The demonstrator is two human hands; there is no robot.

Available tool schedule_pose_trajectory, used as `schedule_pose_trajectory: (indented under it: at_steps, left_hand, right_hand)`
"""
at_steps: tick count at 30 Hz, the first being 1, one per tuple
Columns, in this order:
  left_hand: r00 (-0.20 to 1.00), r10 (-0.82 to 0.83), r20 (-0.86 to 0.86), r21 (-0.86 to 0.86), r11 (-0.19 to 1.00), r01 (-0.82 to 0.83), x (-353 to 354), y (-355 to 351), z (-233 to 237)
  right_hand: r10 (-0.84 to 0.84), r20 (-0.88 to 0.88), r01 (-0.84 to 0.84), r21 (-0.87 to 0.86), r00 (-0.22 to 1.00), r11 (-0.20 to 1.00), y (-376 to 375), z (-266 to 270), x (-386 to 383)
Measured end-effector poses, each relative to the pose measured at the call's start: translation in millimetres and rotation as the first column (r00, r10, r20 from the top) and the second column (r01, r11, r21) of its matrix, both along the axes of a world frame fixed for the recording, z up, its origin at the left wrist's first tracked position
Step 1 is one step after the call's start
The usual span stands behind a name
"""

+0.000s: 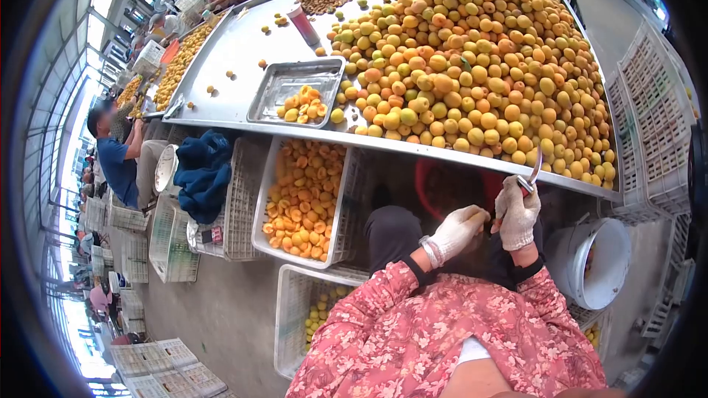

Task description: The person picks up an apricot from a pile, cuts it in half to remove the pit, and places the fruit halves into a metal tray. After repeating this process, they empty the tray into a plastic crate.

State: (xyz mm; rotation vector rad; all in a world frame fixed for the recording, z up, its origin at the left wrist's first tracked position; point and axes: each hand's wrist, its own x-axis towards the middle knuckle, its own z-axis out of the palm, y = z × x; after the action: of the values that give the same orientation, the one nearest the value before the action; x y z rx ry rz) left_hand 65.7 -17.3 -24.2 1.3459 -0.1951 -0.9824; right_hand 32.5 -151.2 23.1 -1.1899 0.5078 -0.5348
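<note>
My right hand (515, 214), in a pale knitted glove, is closed round a small knife whose curved blade (537, 163) points up past the fingers. Close beside it is my left hand (456, 234), gloved too, its fingers pinched together; whatever is in them, if anything, is hidden. Both hands are above my lap, just below the metal table's front edge (413, 149). A large heap of yellow-orange apricots (472, 66) covers the table's right side. Below the table, partly behind my hands, shows a red tub (431, 184).
A metal tray (269, 92) holds several apricot halves. Left of my knees, a white crate (259, 239) is full of halves (302, 199). On my right stands a white bucket (608, 258) near stacked crates (649, 118). A cup (302, 26) leans on the table. Another person (118, 155) sits at left.
</note>
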Motion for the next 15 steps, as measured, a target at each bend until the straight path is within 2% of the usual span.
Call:
schedule_pose_trajectory:
  at_steps: [1, 2, 4, 6, 8, 10, 11, 12, 14, 15]
  left_hand:
    - [0.993, -0.056, 0.104, 0.047, 0.998, 0.051, 4.4, 2.7, -0.7]
    - [0.993, -0.056, 0.106, 0.048, 0.998, 0.051, 7.3, 2.0, -1.5]
    - [0.971, 0.036, 0.235, 0.066, 0.996, -0.052, 14.0, 3.3, 4.7]
    - [0.955, 0.05, 0.293, 0.095, 0.992, -0.081, 28.7, 7.4, 16.2]
    - [0.905, 0.101, 0.413, 0.115, 0.98, -0.162, 49.1, 15.7, 18.4]
    - [0.885, 0.202, 0.419, 0.105, 0.958, -0.268, 73.9, 35.6, 12.0]
    - [0.843, 0.24, 0.481, 0.151, 0.925, -0.35, 89.5, 50.8, 10.3]
    - [0.795, 0.268, 0.544, 0.19, 0.883, -0.428, 104.6, 70.0, 10.0]
    - [0.774, 0.38, 0.506, 0.279, 0.777, -0.564, 129.5, 116.3, 10.1]
    - [0.727, 0.33, 0.603, 0.345, 0.713, -0.61, 139.7, 144.7, -0.4]
  right_hand:
    - [0.037, -0.003, -0.037, -0.007, 0.999, 0.999, -2.2, -1.4, 1.9]
    - [0.078, -0.007, -0.078, -0.012, 0.997, 0.997, -3.3, -3.5, 4.3]
    - [0.095, -0.006, -0.095, -0.007, 0.995, 0.995, -1.0, -11.2, 10.0]
    - [0.128, -0.003, -0.128, -0.002, 0.992, 0.992, 3.0, -18.8, 17.4]
    - [0.218, -0.092, -0.217, 0.021, 0.971, 0.976, 7.9, -18.6, 22.3]
    - [0.321, -0.171, -0.326, -0.004, 0.932, 0.945, 11.3, -32.8, 26.3]
    - [0.362, -0.249, -0.364, 0.038, 0.898, 0.931, 14.5, -35.6, 29.7]
    - [0.389, -0.276, -0.41, -0.02, 0.879, 0.912, 17.3, -47.8, 33.4]
    - [0.421, -0.422, -0.518, -0.146, 0.803, 0.843, 18.2, -64.7, 35.4]
    - [0.458, -0.492, -0.57, -0.099, 0.74, 0.815, 17.4, -62.1, 36.6]
